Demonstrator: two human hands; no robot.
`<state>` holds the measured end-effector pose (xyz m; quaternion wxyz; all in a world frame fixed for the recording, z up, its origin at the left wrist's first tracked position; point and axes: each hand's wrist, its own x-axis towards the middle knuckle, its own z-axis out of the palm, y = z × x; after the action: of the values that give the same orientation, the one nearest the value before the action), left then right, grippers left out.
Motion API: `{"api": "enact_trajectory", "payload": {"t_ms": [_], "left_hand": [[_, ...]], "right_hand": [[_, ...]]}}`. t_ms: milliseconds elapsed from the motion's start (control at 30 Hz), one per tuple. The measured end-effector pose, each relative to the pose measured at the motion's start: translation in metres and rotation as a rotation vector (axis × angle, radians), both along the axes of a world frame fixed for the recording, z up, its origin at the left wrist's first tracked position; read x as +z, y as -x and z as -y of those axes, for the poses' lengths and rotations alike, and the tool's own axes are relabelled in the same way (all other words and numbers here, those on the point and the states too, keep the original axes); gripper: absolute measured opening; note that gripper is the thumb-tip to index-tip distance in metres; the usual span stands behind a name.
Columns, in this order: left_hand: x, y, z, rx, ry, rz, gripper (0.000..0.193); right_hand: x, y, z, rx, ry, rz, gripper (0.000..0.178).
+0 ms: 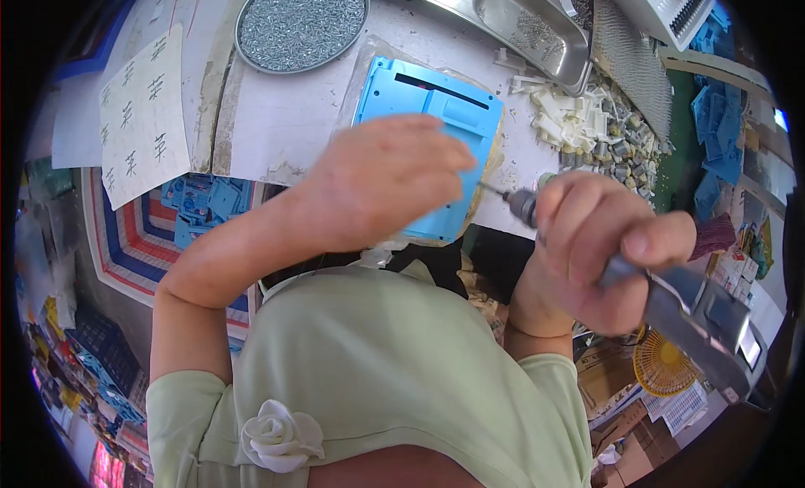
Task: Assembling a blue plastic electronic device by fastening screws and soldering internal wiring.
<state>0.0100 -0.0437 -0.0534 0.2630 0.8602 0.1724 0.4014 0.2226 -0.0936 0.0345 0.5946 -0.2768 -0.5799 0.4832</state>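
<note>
A light-blue plastic casing (pixel 438 84) lies on the white worktop in front of me, with a long dark slot near its far edge. Over its middle is my left hand (pixel 381 182), fingers bent together and slightly blurred; whatever they may pinch is hidden. My right hand (pixel 599 249) is wrapped around a grey and black cordless screwdriver (pixel 708 320). The tool's chuck (pixel 523 207) and thin bit point left at the casing's right edge, close to the left fingertips. Whether the bit touches anything is unclear.
A round metal dish (pixel 302 27) heaped with small screws stands beyond the casing. A steel compartment tray (pixel 537 31) is at the far right, near white plastic parts (pixel 570 115) and small motors (pixel 625 157). At left, a striped bag (pixel 138 236) holds blue pieces; a paper sheet (pixel 142 119) overhangs the edge.
</note>
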Motion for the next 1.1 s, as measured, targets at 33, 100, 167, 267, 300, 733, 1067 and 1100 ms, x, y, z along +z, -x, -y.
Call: {"api": "enact_trajectory", "payload": {"t_ms": [33, 100, 167, 267, 300, 733, 1067, 1100], "left_hand": [[-0.001, 0.004, -0.002, 0.063, 0.028, -0.001, 0.019], [-0.009, 0.013, 0.003, 0.097, 0.034, -0.105, 0.020], [-0.010, 0.015, 0.005, 0.107, 0.039, -0.170, 0.020], [-0.007, 0.013, 0.004, 0.103, 0.045, -0.187, 0.017], [-0.009, 0.012, 0.005, 0.111, 0.050, -0.179, 0.015], [-0.012, 0.014, 0.004, 0.076, 0.131, -0.164, 0.021], [-0.015, 0.014, 0.006, 0.093, 0.241, -0.132, 0.020], [-0.015, 0.014, 0.005, 0.097, 0.242, -0.143, 0.019]], "right_hand": [[-0.006, 0.001, -0.002, -0.057, -0.009, 0.007, 0.025], [-0.016, 0.005, -0.004, -0.071, 0.034, -0.053, 0.031], [-0.023, 0.006, -0.006, -0.080, 0.040, -0.060, 0.035], [-0.028, 0.018, -0.006, -0.132, 0.056, -0.002, 0.031], [-0.030, 0.023, -0.007, -0.149, 0.056, 0.071, 0.032], [-0.034, -0.003, -0.062, -0.056, -0.098, -0.103, 0.024], [-0.042, 0.005, -0.081, -0.075, -0.020, 0.151, 0.026], [-0.044, 0.005, -0.081, -0.072, -0.015, 0.154, 0.026]]}}
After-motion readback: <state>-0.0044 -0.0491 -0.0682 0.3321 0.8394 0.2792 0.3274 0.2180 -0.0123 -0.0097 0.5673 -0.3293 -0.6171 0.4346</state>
